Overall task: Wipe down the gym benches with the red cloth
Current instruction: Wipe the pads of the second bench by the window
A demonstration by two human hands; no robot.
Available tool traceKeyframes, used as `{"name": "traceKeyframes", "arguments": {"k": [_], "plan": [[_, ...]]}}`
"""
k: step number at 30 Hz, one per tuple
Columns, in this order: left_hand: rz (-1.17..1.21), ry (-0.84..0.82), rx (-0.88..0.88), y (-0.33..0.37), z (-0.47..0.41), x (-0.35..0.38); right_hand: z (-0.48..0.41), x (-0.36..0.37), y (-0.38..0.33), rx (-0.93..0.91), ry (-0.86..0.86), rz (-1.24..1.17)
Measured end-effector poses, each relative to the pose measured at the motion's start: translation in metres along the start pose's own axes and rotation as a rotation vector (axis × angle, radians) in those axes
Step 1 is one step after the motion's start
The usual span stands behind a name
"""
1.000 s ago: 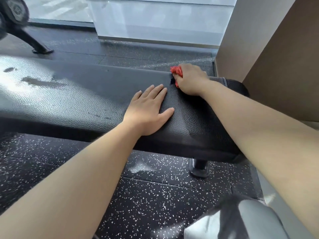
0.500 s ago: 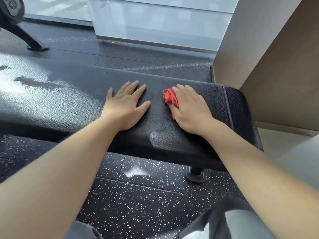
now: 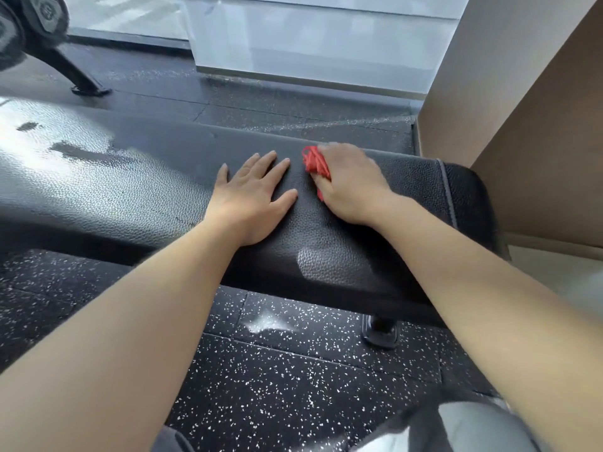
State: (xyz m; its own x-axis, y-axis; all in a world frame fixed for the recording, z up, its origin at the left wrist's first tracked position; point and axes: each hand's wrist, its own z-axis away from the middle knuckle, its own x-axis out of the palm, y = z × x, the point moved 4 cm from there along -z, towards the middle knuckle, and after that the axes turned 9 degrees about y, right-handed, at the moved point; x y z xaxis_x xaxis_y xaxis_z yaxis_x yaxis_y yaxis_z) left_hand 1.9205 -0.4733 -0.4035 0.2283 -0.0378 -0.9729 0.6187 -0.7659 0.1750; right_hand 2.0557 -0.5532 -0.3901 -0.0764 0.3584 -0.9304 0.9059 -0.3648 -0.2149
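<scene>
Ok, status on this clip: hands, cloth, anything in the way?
Left hand flat on bench. Right hand holding red cloth against bench top. No obstruction visible.

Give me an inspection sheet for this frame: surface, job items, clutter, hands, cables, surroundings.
Surface: black padded bench, glare and dark streaks toward its left end.
Job's things: red cloth bunched on the bench under the right hand.
Clutter: nothing seen.
Grippers: left hand flat on the bench, fingers straight; right hand grips the cloth.
Cables: nothing seen.
Surroundings: speckled rubber floor, bench foot, machine leg far left, beige wall right.
</scene>
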Motion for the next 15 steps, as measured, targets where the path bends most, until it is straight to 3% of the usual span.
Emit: {"name": "traceKeyframes", "arguments": {"k": [5, 15], "plan": [[0.045, 0.012, -0.004, -0.001, 0.0, -0.001, 0.047, -0.006, -0.004, -0.051, -0.027, 0.035], [0.028, 0.021, -0.018, -0.002, -0.005, 0.002, -0.056, 0.022, -0.007, 0.045, -0.025, 0.006]]}}
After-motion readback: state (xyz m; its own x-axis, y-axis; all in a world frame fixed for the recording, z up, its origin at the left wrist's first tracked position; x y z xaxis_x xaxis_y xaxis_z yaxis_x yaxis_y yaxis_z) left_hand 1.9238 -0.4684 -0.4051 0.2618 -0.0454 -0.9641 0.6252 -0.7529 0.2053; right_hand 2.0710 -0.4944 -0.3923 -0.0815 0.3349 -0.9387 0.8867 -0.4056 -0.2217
